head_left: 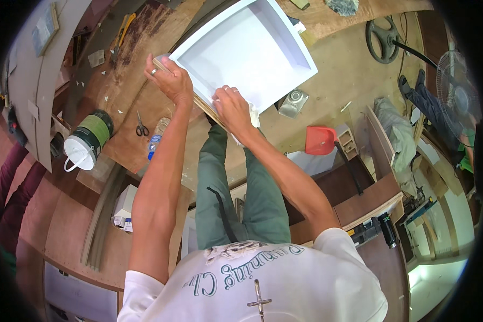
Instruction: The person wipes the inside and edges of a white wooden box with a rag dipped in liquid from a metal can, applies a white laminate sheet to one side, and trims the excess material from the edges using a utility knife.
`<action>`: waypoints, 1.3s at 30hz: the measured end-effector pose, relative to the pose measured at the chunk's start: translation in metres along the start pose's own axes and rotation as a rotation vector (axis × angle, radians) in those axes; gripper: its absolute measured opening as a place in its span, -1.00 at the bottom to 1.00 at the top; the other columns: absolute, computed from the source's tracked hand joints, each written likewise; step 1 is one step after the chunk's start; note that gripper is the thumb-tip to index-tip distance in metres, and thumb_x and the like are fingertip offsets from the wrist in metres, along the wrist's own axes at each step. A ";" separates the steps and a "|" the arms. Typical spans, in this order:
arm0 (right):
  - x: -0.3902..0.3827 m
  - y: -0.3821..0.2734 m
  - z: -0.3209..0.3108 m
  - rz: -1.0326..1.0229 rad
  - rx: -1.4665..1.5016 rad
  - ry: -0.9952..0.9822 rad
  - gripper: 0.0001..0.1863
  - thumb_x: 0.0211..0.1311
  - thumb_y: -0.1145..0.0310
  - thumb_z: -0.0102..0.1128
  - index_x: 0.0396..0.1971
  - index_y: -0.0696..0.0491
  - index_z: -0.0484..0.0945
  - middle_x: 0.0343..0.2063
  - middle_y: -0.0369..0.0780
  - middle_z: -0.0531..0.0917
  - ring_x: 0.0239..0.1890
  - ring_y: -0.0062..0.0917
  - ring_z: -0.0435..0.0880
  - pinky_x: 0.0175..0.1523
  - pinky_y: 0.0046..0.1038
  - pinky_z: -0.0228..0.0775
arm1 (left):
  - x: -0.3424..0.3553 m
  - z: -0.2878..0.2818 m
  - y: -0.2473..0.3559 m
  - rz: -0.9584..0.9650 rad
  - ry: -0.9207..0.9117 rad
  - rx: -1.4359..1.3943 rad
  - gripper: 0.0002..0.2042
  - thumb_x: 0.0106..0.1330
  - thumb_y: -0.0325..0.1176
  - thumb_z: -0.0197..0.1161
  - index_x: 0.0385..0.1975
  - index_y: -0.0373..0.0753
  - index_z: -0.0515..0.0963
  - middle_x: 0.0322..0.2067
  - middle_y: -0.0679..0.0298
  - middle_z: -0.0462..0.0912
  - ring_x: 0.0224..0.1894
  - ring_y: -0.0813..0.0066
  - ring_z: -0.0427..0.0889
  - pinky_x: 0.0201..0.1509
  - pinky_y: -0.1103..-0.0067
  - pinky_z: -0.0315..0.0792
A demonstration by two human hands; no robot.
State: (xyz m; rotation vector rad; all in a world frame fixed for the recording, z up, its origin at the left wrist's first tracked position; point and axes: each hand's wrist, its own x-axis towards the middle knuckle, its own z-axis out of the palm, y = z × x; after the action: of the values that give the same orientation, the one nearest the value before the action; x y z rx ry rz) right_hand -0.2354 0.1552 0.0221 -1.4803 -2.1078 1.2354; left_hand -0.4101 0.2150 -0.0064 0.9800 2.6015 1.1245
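A white open box (236, 48), like a drawer, is tilted at the top middle, and a wood-edged panel (205, 109) runs along its near left side. At the far left end of that panel, my left hand (173, 81) is closed around the wooden edge, with a ring on one finger. My right hand (233, 109) rests on the near end of the panel, fingers bent over the box side. A crumpled white cloth (254, 115) shows beside and below my right hand, partly hidden by it.
Left on the wooden bench lie scissors (141, 124), a bottle with a blue cap (154, 146), a green and white bucket (89, 140) and a yellow cutter (124, 28). To the right are a metal can (293, 103), a red dustpan (320, 140) and a fan (456, 94). Another person's legs (16, 185) show far left.
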 end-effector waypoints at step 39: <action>0.005 0.004 -0.002 0.020 -0.044 -0.065 -0.89 0.21 0.45 0.26 -0.29 0.09 0.55 -0.25 -0.09 0.61 -0.13 -0.13 0.60 -0.04 -0.14 0.50 | -0.003 0.000 0.004 -0.044 -0.042 0.034 -0.57 0.51 -0.32 0.11 0.27 -0.38 0.29 0.09 -0.21 0.39 0.15 -0.23 0.43 0.25 0.09 0.32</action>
State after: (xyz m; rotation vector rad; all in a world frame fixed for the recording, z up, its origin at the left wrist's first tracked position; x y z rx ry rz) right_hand -0.2334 0.1606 0.0187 -1.5022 -2.1803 1.2690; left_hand -0.4061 0.2149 -0.0041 0.9383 2.6038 1.0415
